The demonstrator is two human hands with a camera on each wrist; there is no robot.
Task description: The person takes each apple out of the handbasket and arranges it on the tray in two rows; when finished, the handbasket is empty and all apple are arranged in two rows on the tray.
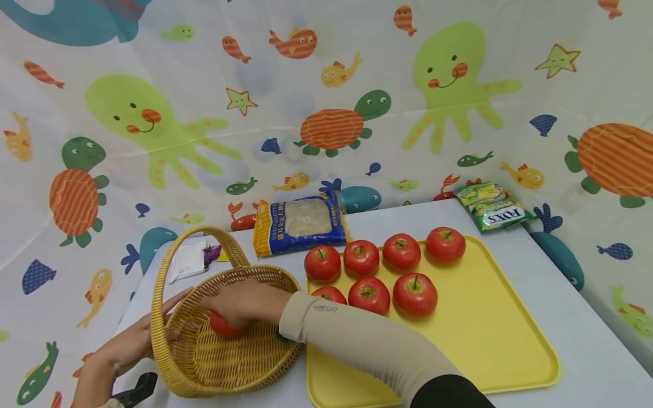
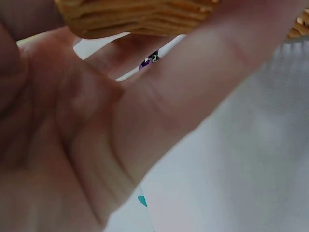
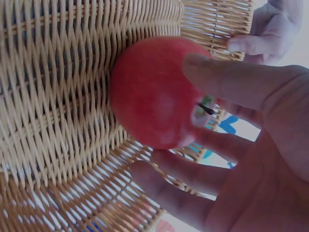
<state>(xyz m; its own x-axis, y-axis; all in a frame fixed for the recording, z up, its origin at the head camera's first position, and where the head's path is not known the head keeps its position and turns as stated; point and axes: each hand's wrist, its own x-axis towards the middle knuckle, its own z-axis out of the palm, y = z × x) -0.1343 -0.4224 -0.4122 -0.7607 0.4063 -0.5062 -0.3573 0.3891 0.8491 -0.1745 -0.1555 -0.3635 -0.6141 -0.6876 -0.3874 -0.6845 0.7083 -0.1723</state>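
Note:
A wicker basket [image 1: 229, 365] with a tall arched handle stands at the left of the table in the head view. My left hand [image 1: 124, 345] grips its left side, the thumb over the rim and the fingers outside. Inside the basket, my right hand [image 1: 242, 303] holds a red apple [image 1: 223, 327] low against the weave. The right wrist view shows the thumb on this apple [image 3: 154, 92] and fingers around its stem end. In the left wrist view, the palm [image 2: 72, 140] lies below the wicker rim [image 2: 140, 17]. Several red apples [image 1: 415, 294] sit on a yellow tray.
The yellow tray [image 1: 479, 328] lies right of the basket, under my right forearm. Behind are a blue-and-yellow pasta bag [image 1: 306, 224] and a green FOX'S bag [image 1: 492, 207]. A white packet [image 1: 189, 260] lies behind the basket handle. A patterned curtain hangs behind the table.

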